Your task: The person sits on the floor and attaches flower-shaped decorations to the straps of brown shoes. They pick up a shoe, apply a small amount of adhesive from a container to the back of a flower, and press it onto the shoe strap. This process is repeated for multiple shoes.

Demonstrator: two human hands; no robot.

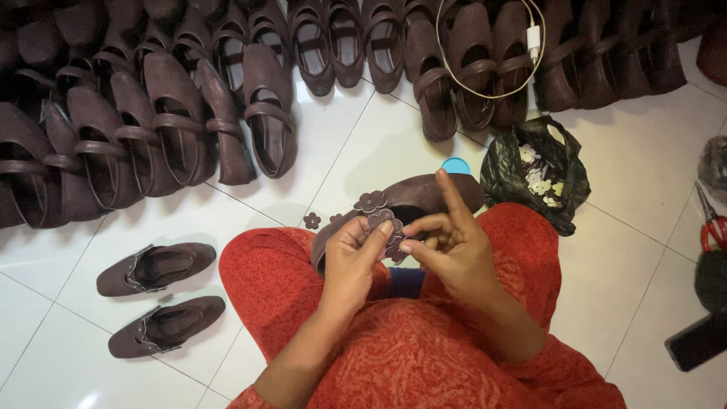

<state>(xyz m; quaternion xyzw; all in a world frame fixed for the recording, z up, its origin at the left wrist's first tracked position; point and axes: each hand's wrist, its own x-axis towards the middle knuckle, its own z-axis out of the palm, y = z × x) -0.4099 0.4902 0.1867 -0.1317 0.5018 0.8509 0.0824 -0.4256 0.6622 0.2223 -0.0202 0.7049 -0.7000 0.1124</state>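
I sit on the floor in red patterned clothes with a brown shoe (424, 193) lying across my lap. My left hand (354, 254) pinches a small brown flower-shaped piece (388, 227) between thumb and fingers. My right hand (447, 242) touches the same piece from the right, its index finger raised. Another brown flower piece (370, 201) rests on the shoe's upper. A loose flower piece (311, 220) lies on the white tile just left of the shoe.
Rows of brown strap shoes (182, 121) fill the far side of the tiled floor. Two finished shoes (155, 269) lie at left. A dark plastic bag of pale flowers (538, 178), a blue lid (455, 164), red-handled scissors (712, 223), a white charger cable (530, 45) and a phone (697, 341) lie around.
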